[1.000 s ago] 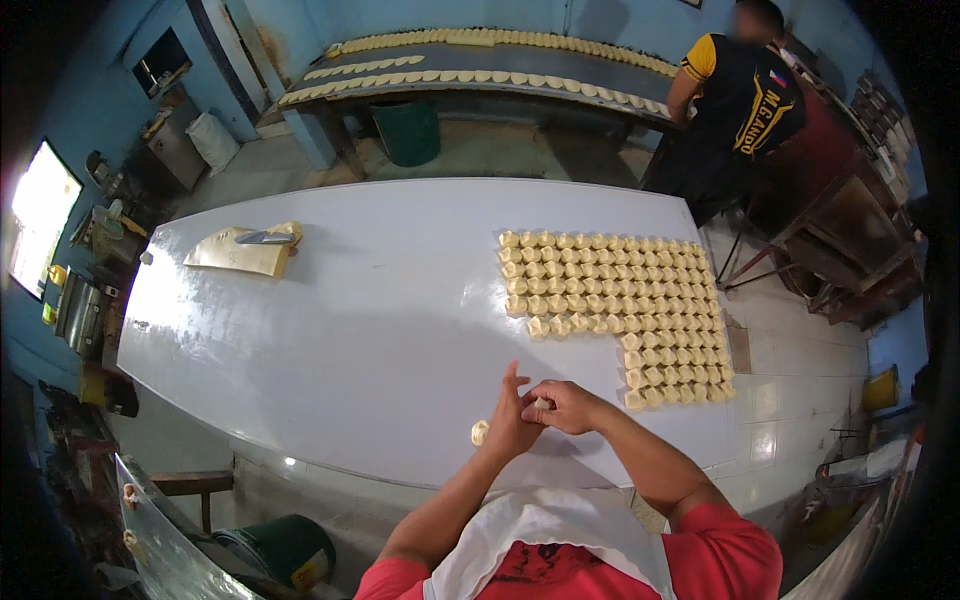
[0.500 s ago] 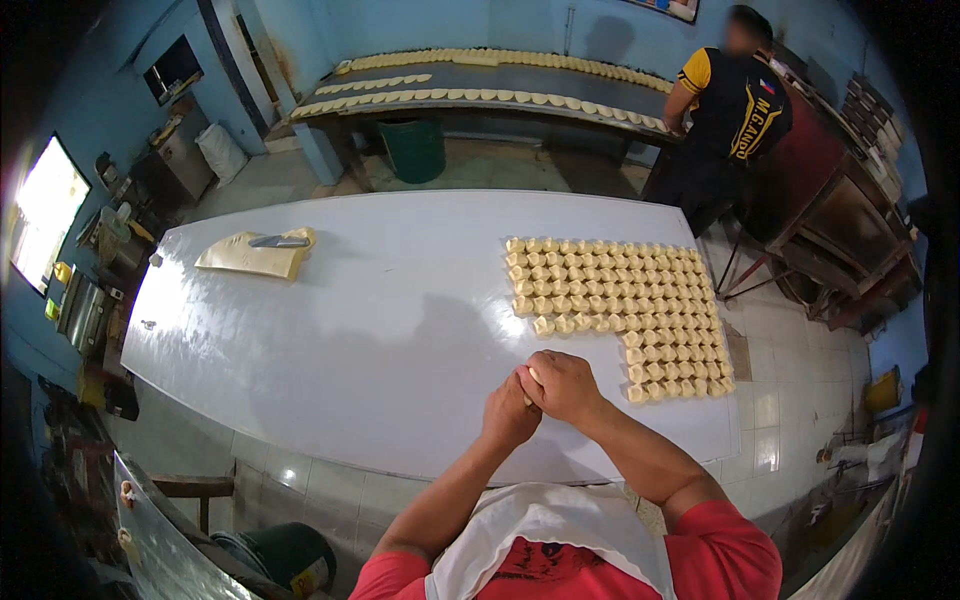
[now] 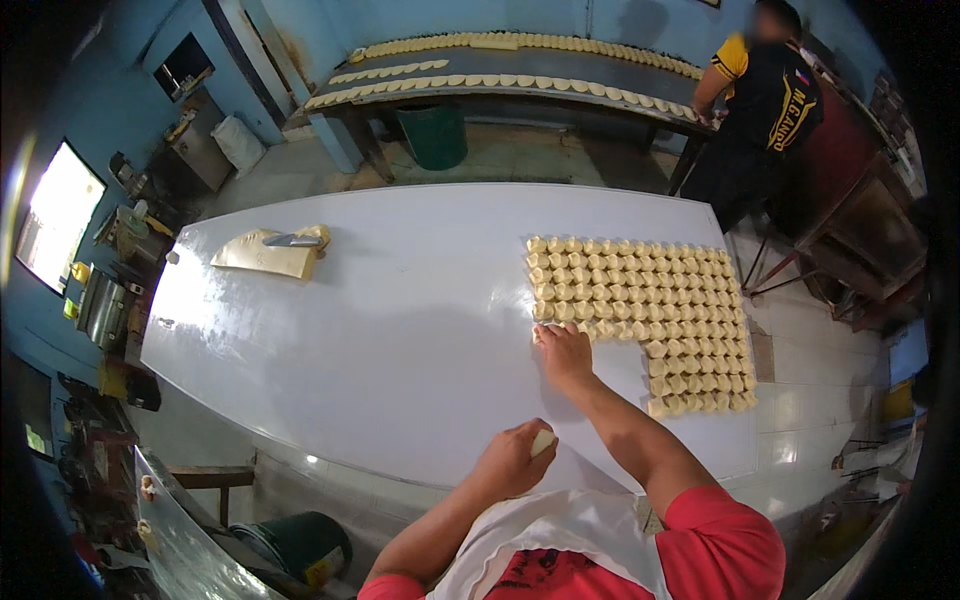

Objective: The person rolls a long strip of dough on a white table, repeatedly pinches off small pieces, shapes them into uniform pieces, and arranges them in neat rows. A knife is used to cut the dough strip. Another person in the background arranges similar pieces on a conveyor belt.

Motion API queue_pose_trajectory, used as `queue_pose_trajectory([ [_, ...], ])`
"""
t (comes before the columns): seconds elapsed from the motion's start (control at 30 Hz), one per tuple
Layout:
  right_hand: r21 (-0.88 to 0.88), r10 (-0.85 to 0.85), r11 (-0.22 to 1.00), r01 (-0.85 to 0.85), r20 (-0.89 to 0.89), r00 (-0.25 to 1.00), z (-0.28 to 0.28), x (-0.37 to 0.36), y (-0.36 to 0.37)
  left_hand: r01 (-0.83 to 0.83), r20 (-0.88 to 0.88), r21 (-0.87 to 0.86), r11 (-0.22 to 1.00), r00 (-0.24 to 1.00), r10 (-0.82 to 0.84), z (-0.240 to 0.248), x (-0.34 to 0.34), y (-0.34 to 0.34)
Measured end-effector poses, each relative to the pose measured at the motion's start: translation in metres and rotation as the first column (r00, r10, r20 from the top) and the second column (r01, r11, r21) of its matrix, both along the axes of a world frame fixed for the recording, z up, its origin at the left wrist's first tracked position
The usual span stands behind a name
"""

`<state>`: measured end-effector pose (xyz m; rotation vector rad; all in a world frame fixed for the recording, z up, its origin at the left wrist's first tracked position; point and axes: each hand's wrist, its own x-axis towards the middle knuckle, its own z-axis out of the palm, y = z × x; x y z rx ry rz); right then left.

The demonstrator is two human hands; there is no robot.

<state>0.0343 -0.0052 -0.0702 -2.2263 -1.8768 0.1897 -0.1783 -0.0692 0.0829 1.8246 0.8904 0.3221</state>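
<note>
Parted since the earlier frame, where they are clasped together, the two hands are now held well apart; the right hand is stretched forward over the worktop to the left end of one row of shaped dough pieces, while the left hand is held near the apron; by the curled fingers of the left hand a pale dough lump is gripped, its end showing; by the fingers of the right hand the row's end is touched, though whether they are closed on a piece cannot be told; toward the worktop's far left a dough slab is seen, with a metal scraper laid on it.
</note>
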Motion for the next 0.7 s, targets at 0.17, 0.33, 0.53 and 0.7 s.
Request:
queue_pose_trajectory([
  [0.17, 0.035, -0.05, 0.998, 0.051, -0.037, 0.998, -0.014, 0.014, 0.017, -0.079, -0.004, 0.038, 0.996, 0.997, 0.079, -0.018, 0.003, -0.01],
  [0.33, -0.274, -0.128, 0.96, -0.05, -0.593, 0.795, 0.049, -0.003, -0.035, -0.197, 0.015, 0.189, 0.962, 0.98, 0.198, -0.078, 0.004, -0.013],
  [0.53, -0.234, -0.139, 0.961, -0.15, -0.872, 0.47, 0.099, -0.021, -0.136, -0.061, 0.075, 0.158, 0.986, 0.996, 0.05, -0.106, 0.012, -0.028],
  [0.7, 0.061, 0.143, 0.989, -0.132, -0.572, 0.808, 0.123, -0.044, -0.168, 0.093, -0.033, 0.122, 0.988, 0.995, -0.089, -0.145, 0.016, -0.035],
])
